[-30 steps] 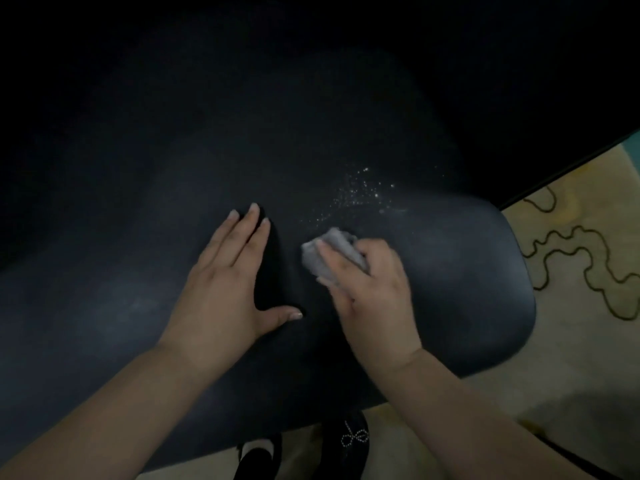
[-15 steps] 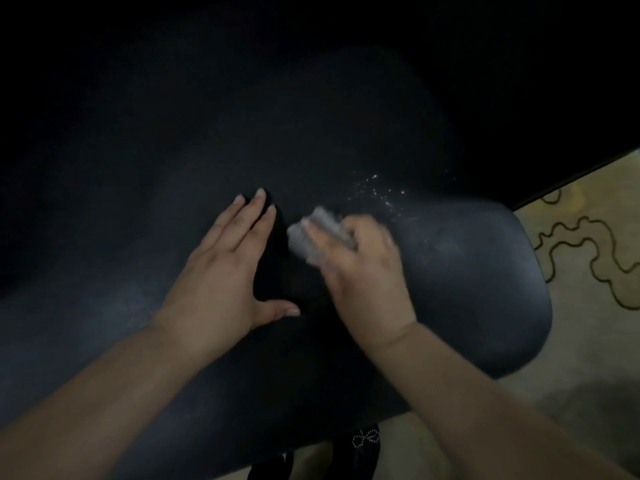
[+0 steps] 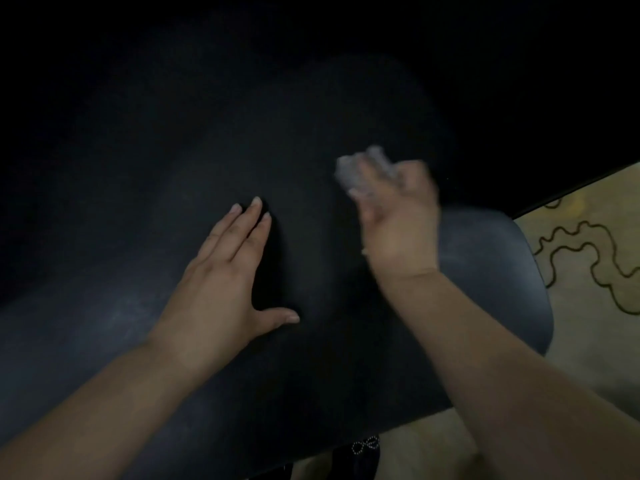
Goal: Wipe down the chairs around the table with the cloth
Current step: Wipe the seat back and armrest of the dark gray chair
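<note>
Left grip [image 3: 221, 271] flat, fingers straight; right grip [image 3: 398, 216] curled.

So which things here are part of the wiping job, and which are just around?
Job: cloth, gripped by the right hand; chair seat; left hand flat on it.
Around: patterned rug; shoe.

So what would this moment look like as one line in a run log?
step: wiping chair seat | right hand: grips cloth, blurred | left hand: flat on seat

The dark chair seat [image 3: 485, 271] fills the view, its rounded corner at 3 o'clock. A small grey cloth [image 3: 360, 174], bunched and motion-blurred, sits at 1 o'clock on the seat.
</note>
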The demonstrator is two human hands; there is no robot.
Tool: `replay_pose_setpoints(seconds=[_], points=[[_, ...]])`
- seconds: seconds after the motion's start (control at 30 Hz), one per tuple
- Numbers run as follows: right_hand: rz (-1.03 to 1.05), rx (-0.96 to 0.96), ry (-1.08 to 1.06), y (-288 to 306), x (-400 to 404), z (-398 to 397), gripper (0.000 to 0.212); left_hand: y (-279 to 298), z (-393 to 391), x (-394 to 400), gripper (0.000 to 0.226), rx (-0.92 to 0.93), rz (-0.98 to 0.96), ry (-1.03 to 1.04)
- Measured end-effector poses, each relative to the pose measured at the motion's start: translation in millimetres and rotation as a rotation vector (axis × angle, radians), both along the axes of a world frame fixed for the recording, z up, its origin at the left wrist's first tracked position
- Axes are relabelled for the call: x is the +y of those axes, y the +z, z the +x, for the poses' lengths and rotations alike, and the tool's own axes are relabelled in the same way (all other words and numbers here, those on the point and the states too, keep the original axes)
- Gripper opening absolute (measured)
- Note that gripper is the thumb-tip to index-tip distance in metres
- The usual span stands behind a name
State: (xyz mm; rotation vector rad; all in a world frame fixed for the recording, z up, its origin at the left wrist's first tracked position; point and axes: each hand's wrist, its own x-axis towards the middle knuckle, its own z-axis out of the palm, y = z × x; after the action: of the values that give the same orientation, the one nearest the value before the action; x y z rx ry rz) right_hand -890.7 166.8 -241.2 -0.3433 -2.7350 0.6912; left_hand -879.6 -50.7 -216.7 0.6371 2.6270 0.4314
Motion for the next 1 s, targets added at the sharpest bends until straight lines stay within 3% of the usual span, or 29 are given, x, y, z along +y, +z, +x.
replay_pose_setpoints(seconds=[0.03, 0.1, 0.2, 0.3, 0.33, 0.4, 0.5, 0.63, 0.73, 0.77, 0.83, 0.87, 0.93, 1.0], points=[[0.038, 0.013, -0.141, 1, 12, 5, 0.013, 1, 0, 0, 0.121, -0.003, 0.002, 0.003], [-0.041, -0.025, -0.192, 5, 11, 32, 0.012, 2, 1, 0, 0.120, -0.011, -0.001, 0.012], [-0.019, -0.015, 0.035, 7, -20, 59, 0.033, 3, -2, 4, 0.119, -0.004, 0.004, 0.016], [0.002, -0.001, 0.263, 3, -19, 23, 0.035, 3, -8, 11, 0.120, -0.002, 0.003, 0.002], [-0.040, -0.010, 0.237, 0, -11, 7, 0.032, 3, -9, 13, 0.120, 0.000, 0.001, -0.004], [-0.107, 0.010, -0.015, -4, 16, -15, 0.015, 2, -13, 17, 0.119, 0.015, 0.003, -0.015], [-0.084, -0.087, -0.249, -2, 32, 23, 0.029, 6, -18, 22, 0.119, 0.014, 0.013, -0.017], [-0.099, -0.033, -0.046, 6, -6, 69, 0.039, 9, -25, 33, 0.118, 0.024, 0.027, -0.025], [-0.024, -0.051, 0.157, 6, -5, 29, 0.038, 9, -30, 41, 0.118, 0.032, 0.034, -0.041], [-0.086, -0.047, 0.151, 3, 4, 13, 0.034, 9, -33, 43, 0.118, 0.038, 0.034, -0.044], [-0.284, -0.014, -0.104, 2, 26, -8, 0.010, 9, -36, 46, 0.118, 0.050, 0.029, -0.041], [-0.300, 0.017, -0.284, 1, 40, -9, 0.008, 9, -38, 49, 0.119, 0.054, 0.027, -0.041], [-0.273, -0.035, -0.534, -2, 57, 8, 0.014, 10, -39, 51, 0.119, 0.055, 0.026, -0.043], [-0.147, -0.151, -0.602, -1, 61, 29, 0.028, 10, -39, 51, 0.118, 0.055, 0.028, -0.056]])
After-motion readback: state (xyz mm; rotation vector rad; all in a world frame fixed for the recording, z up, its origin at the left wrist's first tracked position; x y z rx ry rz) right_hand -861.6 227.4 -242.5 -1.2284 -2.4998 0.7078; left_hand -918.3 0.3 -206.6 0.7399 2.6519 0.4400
